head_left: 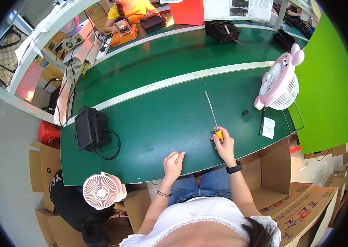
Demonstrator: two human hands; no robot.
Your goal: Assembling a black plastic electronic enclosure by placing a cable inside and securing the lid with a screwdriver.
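The screwdriver point(219, 134) is right of centre in the frame, its yellow-and-black handle low and its long thin shaft slanting up and slightly left over the green table point(153, 142). The right hand point(226, 150) is closed around the handle, with a black watch point(234, 167) on the wrist. The left hand point(173, 165) is curled into a fist near the table's lower edge, left of the right hand and apart from it.

Right of the shaft lies a small black piece point(245, 112); farther right is a white card point(268, 128). Just above the card, at the right, stands a pink fan point(273, 87). On the table's left side sits a black box point(88, 128), its cable curving out to the right. A second fan point(100, 191), pale pink, is at the table's lower-left corner, beside a person in black point(69, 206). At the top left of centre, a person in yellow point(132, 10) sits behind the table.
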